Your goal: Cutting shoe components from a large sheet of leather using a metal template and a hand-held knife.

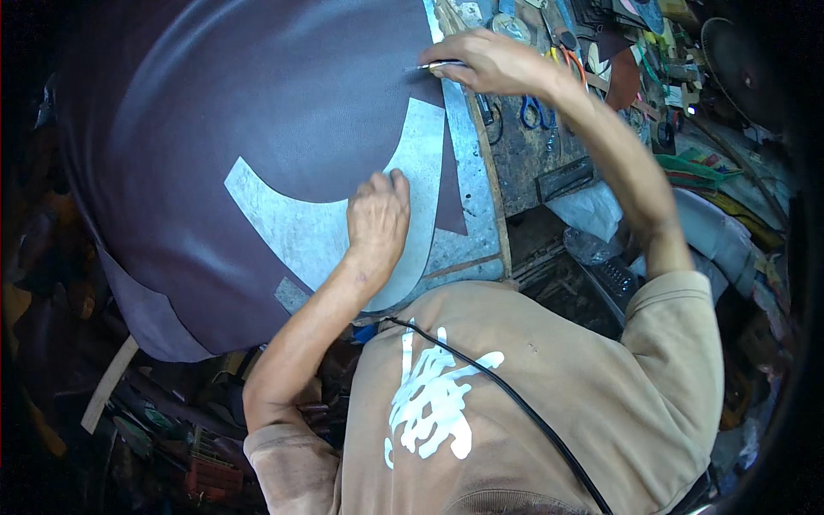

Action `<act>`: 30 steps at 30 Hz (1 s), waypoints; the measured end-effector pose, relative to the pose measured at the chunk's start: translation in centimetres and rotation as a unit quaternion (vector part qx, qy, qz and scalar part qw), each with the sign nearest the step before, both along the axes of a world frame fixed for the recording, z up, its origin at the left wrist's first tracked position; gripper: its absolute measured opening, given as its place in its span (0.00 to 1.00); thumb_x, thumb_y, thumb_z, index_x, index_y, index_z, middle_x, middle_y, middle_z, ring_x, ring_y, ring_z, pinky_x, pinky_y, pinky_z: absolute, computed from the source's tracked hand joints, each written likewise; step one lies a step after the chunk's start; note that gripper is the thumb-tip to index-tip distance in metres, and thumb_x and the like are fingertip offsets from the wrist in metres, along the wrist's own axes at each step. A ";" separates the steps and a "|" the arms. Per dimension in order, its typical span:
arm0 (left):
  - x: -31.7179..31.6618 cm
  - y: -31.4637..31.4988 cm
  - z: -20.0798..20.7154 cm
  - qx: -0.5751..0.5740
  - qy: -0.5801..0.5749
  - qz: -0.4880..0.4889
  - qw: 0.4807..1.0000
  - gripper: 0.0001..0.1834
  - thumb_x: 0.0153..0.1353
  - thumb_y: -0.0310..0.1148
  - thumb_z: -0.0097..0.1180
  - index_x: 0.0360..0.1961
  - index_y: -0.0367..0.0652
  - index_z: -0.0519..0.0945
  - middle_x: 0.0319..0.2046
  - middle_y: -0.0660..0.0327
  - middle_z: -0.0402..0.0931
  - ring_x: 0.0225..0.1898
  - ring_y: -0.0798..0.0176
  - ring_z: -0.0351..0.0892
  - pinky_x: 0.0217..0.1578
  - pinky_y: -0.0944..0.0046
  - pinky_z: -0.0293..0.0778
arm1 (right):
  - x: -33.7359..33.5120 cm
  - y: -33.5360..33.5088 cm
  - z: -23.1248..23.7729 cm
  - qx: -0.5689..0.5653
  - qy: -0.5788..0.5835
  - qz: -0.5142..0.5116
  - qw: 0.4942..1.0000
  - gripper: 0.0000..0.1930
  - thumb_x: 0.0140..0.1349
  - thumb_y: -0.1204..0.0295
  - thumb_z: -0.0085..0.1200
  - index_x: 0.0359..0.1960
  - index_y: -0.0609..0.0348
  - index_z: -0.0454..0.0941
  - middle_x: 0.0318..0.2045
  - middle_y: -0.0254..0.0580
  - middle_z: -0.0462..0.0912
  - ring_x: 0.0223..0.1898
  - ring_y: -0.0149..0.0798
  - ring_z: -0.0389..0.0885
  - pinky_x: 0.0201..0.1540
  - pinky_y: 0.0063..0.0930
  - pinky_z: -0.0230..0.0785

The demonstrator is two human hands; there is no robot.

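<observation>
A large sheet of dark brown leather (257, 77) spreads over the work table. On it lies a grey, crescent-shaped template (287, 215) with a worn surface. My left hand (378, 215) bears down on the template near its inner curve, fingers bent and close together. Beyond the template's upper tip, my right hand (493, 62) grips a slim silver pen-like tool (439, 64). The tool points left at the leather, close to the sheet's right edge; whether its tip touches is too blurred to tell.
Right of the leather runs a pale bench strip (468, 172). Past it, a wooden bench (515, 163) carries blue-handled scissors (536, 112), orange-handled scissors (572, 64) and leather scraps. Clear plastic bags (588, 210) sit below it. A wooden slat (110, 386) juts out at lower left.
</observation>
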State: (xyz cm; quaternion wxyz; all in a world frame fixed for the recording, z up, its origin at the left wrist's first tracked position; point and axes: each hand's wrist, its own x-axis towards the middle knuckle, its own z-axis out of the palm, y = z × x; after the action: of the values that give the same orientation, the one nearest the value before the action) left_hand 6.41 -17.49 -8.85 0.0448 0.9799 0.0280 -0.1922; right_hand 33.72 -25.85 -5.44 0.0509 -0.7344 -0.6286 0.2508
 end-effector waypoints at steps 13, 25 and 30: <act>7.2 1.4 1.4 0.015 0.024 -0.106 0.994 0.47 0.36 0.48 0.75 0.58 0.40 0.70 0.65 0.53 0.62 0.53 0.54 0.71 0.50 0.58 0.70 | -7.3 -4.6 -5.0 0.169 0.053 -0.243 0.954 0.14 0.64 0.71 0.53 0.49 0.61 0.80 0.42 0.51 0.82 0.42 0.51 0.81 0.47 0.40 0.74; 8.2 1.4 1.5 0.028 0.042 -0.110 0.993 0.49 0.35 0.50 0.76 0.59 0.40 0.67 0.65 0.52 0.61 0.53 0.53 0.71 0.50 0.57 0.69 | -7.2 -3.8 -3.7 0.106 0.028 -0.230 0.967 0.14 0.64 0.69 0.51 0.49 0.59 0.80 0.36 0.50 0.80 0.36 0.52 0.82 0.40 0.43 0.77; 8.3 1.3 1.5 0.024 0.031 -0.116 0.993 0.52 0.35 0.50 0.76 0.63 0.46 0.66 0.65 0.53 0.61 0.53 0.54 0.71 0.50 0.58 0.68 | -7.1 -4.3 -3.5 0.090 0.026 -0.234 0.968 0.13 0.64 0.70 0.51 0.48 0.60 0.80 0.37 0.52 0.80 0.37 0.56 0.81 0.41 0.44 0.74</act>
State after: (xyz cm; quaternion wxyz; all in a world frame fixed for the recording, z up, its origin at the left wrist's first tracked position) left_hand 14.66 -16.23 -7.40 -0.0023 0.9709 -0.0795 -0.2257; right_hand 26.57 -30.20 -8.94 0.1904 -0.8468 -0.4572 0.1937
